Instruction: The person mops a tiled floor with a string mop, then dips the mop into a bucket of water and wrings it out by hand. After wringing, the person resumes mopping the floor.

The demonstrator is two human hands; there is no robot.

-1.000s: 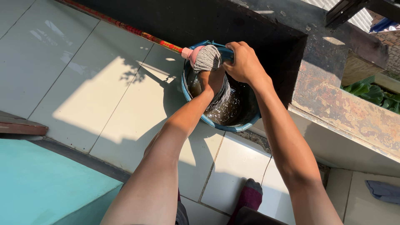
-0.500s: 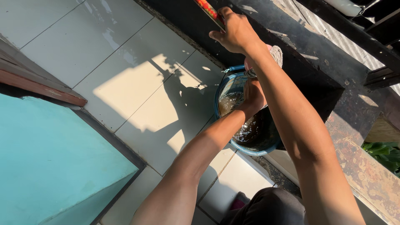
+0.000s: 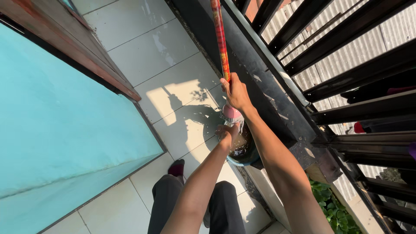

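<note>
While gripping the red patterned mop handle (image 3: pixel 220 39) just above its pink collar (image 3: pixel 230 112), right hand (image 3: pixel 236 92) closed round the stick, fingers wrapped fully about it, handle running steeply up and away toward the top of the view. Below, left hand (image 3: pixel 225 131) clenched on the grey mop strands (image 3: pixel 234 124) that hang from the collar, fingers curled tight around the wet bundle, directly over the blue bucket (image 3: pixel 237 160). Bucket on the pale floor tiles (image 3: pixel 173 78), pushed against the dark low ledge (image 3: pixel 260 95) at the foot of the black metal railing (image 3: pixel 346 104); dark murky water (image 3: pixel 239 149) inside, glinting in places. Both forearms stretched forward from the bottom of the view, sunlit, casting a shadow on the tiles just left of the bucket. Dark trousers (image 3: pixel 167 203) and a maroon sock (image 3: pixel 177 167) below the arms. To the left, a turquoise panel (image 3: pixel 65 112) edged by a reddish-brown wooden frame (image 3: pixel 86 47). Green leaves (image 3: pixel 331 203) beyond the ledge at lower right; corrugated roofing (image 3: pixel 346 47) visible through the bars.
</note>
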